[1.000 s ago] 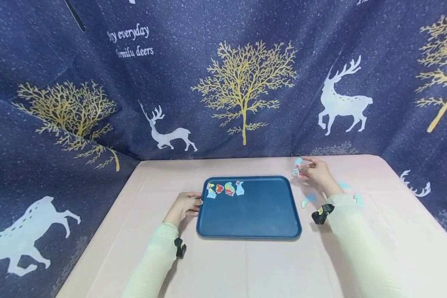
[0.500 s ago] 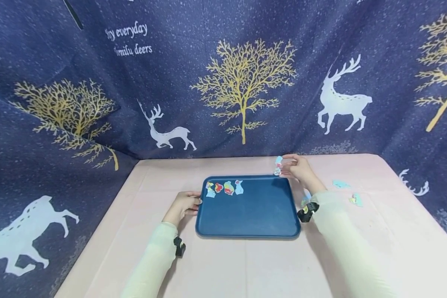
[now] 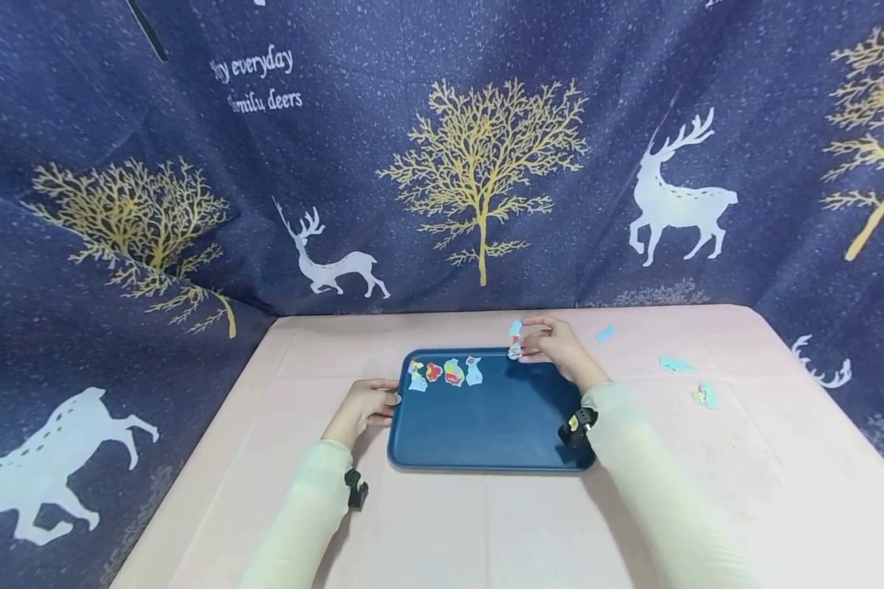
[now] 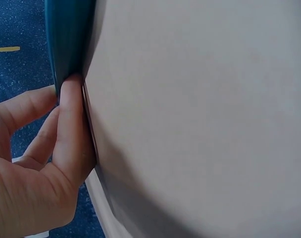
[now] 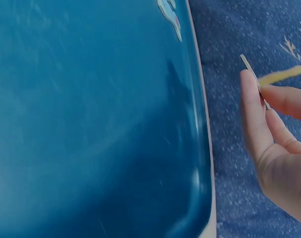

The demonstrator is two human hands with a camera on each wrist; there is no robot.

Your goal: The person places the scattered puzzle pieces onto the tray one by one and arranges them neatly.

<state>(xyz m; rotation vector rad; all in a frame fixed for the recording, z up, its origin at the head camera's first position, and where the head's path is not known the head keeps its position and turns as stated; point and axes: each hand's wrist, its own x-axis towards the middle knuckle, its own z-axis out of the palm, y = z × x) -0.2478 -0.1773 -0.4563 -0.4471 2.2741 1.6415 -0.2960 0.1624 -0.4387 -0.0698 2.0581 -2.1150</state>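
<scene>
A blue rectangular tray (image 3: 489, 425) lies on the table, with several irregular, colourful puzzle pieces (image 3: 453, 373) in a row at its back left. My left hand (image 3: 369, 403) grips the tray's left edge; in the left wrist view, its thumb and fingers pinch the rim (image 4: 71, 42). My right hand (image 3: 555, 348) is over the tray's back edge, holding a pale-blue and red puzzle piece (image 3: 516, 329) between thumb and fingers. Seen from the right wrist, that held piece (image 5: 245, 62) appears edge-on as a thin flat strip.
Several more pieces lie on the pink tablecloth (image 3: 442, 523) right of the tray, including a blue one (image 3: 606, 334), a light-blue one (image 3: 676, 364) and a green-yellow one (image 3: 705, 395). A dark-blue curtain (image 3: 427, 188) with deer and trees hangs behind the table.
My right hand has moved left with the puzzle piece, from beside the tray to over its back edge. A piece near the tray's right side is now hidden by my arm. My left hand stays.
</scene>
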